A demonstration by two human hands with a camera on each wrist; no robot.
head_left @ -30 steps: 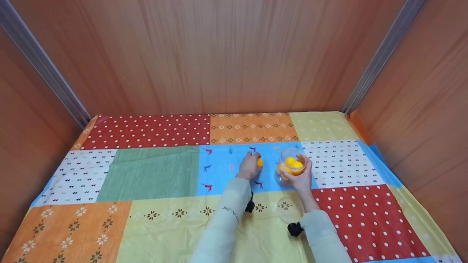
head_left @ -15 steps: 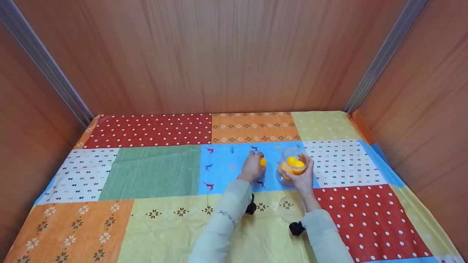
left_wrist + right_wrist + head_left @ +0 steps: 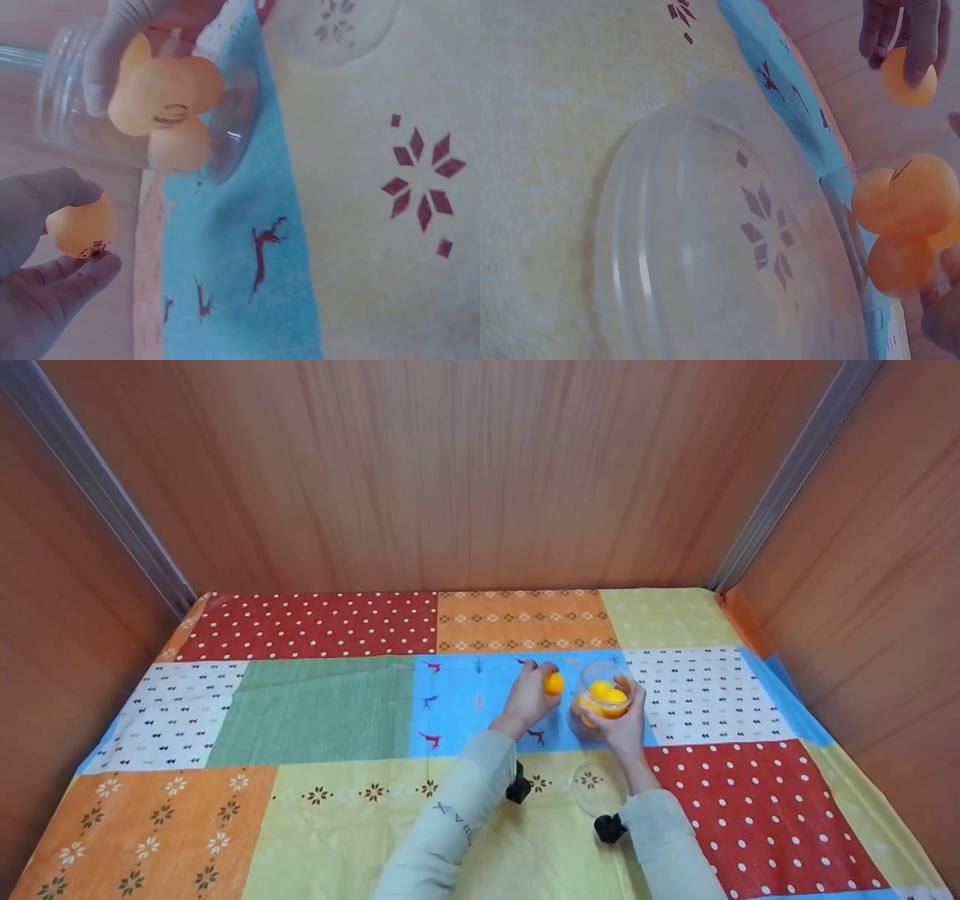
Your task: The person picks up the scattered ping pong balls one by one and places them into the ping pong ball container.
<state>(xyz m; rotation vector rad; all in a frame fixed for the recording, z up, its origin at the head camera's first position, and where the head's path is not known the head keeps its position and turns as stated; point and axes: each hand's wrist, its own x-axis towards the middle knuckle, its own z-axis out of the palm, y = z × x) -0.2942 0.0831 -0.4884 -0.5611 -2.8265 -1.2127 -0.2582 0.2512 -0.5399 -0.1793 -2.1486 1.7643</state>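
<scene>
My left hand (image 3: 529, 694) pinches an orange ping-pong ball (image 3: 554, 684) between thumb and fingers, just left of a clear jar. The left wrist view shows printed markings on this held ball (image 3: 82, 226). With my right hand (image 3: 624, 726) I grip the round transparent jar (image 3: 238, 112) around its side near the mouth. Several ping-pong balls (image 3: 601, 691) lie inside the jar, whose mouth has no lid on it. In the right wrist view the jar's balls (image 3: 924, 196) show close to my right fingers, partly cut off by the frame edge.
A clear round lid (image 3: 667, 225) lies on the patchwork tablecloth (image 3: 322, 712), in front of the jar near my right wrist. Wood-grain panels (image 3: 480, 472) stand behind the table and on both sides. Black wrist cameras (image 3: 610, 829) protrude below the sleeves.
My left hand has lifted the ping-pong ball and moved it right, closer to the jar. The right hand and jar stay nearly in place; the head view has shifted slightly.
</scene>
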